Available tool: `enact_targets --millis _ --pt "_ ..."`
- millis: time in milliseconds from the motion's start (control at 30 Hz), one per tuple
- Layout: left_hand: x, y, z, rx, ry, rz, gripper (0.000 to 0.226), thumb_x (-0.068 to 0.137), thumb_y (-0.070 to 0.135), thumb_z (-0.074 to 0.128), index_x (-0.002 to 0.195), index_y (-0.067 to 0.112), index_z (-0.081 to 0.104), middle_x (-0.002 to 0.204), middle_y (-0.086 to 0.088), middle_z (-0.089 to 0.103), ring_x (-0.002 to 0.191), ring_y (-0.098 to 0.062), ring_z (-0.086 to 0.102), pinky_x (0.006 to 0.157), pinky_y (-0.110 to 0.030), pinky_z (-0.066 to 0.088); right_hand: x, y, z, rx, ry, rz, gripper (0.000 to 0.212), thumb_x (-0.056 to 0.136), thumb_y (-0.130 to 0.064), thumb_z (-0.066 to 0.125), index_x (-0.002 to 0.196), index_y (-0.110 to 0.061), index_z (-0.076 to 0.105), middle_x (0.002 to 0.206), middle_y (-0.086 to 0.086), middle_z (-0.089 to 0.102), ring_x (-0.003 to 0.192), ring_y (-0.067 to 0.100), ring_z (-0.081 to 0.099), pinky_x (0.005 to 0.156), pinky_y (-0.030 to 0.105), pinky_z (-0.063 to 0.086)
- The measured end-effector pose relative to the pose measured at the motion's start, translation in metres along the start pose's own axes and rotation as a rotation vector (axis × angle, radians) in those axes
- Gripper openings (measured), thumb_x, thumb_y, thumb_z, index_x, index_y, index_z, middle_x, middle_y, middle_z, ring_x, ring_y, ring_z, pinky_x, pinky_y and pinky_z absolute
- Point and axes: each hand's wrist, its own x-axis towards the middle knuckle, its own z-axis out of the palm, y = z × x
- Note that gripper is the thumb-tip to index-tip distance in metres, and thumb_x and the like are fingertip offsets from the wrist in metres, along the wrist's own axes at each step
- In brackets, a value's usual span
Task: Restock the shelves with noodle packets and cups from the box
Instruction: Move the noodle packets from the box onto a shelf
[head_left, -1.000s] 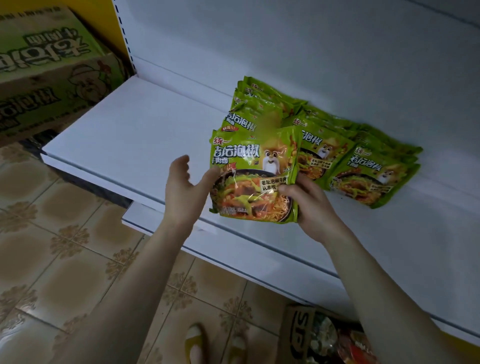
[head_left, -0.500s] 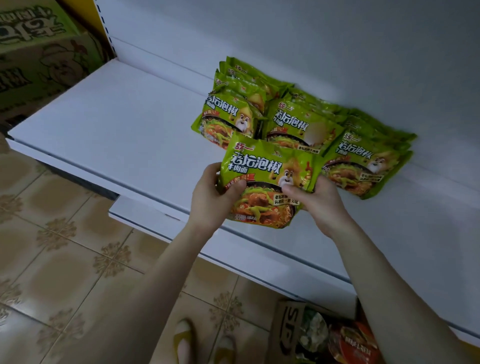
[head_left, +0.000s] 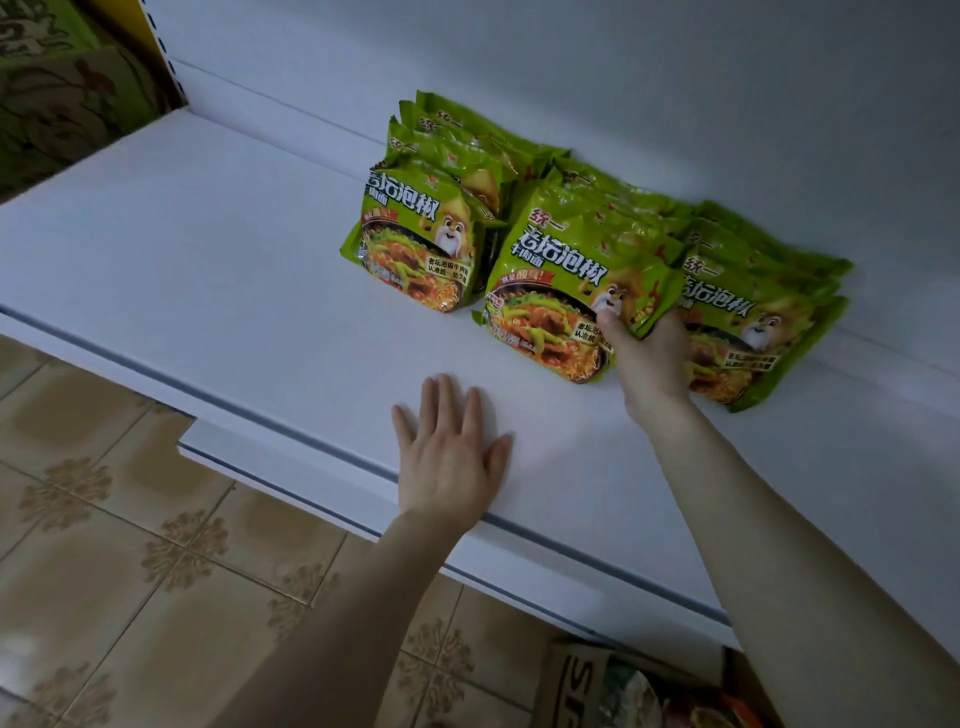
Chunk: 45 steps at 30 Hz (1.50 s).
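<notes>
We see a white shelf (head_left: 197, 291) holding three leaning rows of green noodle packets. The left row (head_left: 415, 254) stands nearest the back corner, the middle row (head_left: 597, 234) is just beside it, and the right row (head_left: 753, 312) touches the middle one.

Our right hand (head_left: 649, 358) grips the front packet (head_left: 556, 306) of the middle row at its lower right corner, thumb across the printed face, fingers curled behind the edge. That packet rests on the shelf, tilted back against the packets behind it.

Our left hand (head_left: 452, 457) lies flat on the bare shelf near its front edge, fingers spread, holding nothing, well apart from the packets.

Below the shelf we see a patterned tile floor (head_left: 104, 545). At the bottom right an open cardboard box (head_left: 576, 680) shows more goods inside, too blurred to name. A green carton (head_left: 57, 88) sits at the top left, beyond the shelf's end.
</notes>
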Motion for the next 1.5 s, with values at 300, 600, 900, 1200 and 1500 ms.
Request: enact_targets --millis 300,600,900,1200,1500 --pt "0.0 -0.001 0.004 0.021 0.045 0.014 0.084 0.079 0.057 -0.014 0.147 0.016 0.013 0.156 -0.015 0.003 0.144 -0.031 -0.005 0.113 -0.053 -0.001 0.022 0.003 0.02 -0.101 0.013 -0.046 0.037 0.084 -0.016 0.065 0.119 -0.008 0.056 0.115 0.008 0.062 0.105 0.02 0.056 0.088 0.028 0.042" --pt "-0.001 -0.002 0.006 0.028 0.07 0.015 0.08 0.082 0.058 -0.011 0.147 0.017 0.012 0.156 -0.014 0.002 0.144 -0.03 -0.007 0.113 -0.051 -0.006 0.012 0.009 0.022 -0.162 0.052 -0.043 0.048 0.08 -0.016 0.07 0.123 -0.007 0.052 0.121 0.008 0.061 0.112 0.022 0.056 0.088 0.026 0.042" --pt "-0.001 -0.001 0.006 0.035 0.078 0.016 0.08 0.082 0.057 -0.011 0.146 0.017 0.015 0.156 -0.014 0.005 0.144 -0.03 -0.004 0.113 -0.052 -0.001 0.011 0.012 0.018 -0.251 0.073 -0.046 0.048 0.082 -0.016 0.068 0.123 -0.001 0.048 0.122 0.012 0.058 0.115 0.026 0.053 0.086 0.024 0.04" --pt "0.001 0.0 0.004 0.047 0.107 0.078 0.067 0.088 0.047 0.014 0.123 0.003 0.05 0.136 -0.028 0.04 0.133 -0.042 0.031 0.101 -0.064 0.023 -0.013 0.013 -0.006 -0.4 -0.005 -0.197 0.039 0.088 -0.013 0.057 0.125 -0.002 0.051 0.122 0.013 0.058 0.114 0.025 0.053 0.08 0.02 0.035" --pt "-0.054 0.03 -0.009 0.015 0.385 0.618 0.035 0.087 0.027 0.044 0.093 0.004 0.07 0.095 -0.014 0.071 0.093 -0.03 0.067 0.086 -0.05 0.049 -0.064 0.015 -0.061 -0.567 -0.143 -0.168 0.037 0.092 -0.017 0.053 0.127 -0.005 0.053 0.134 0.008 0.054 0.126 0.02 0.047 0.101 0.023 0.033"
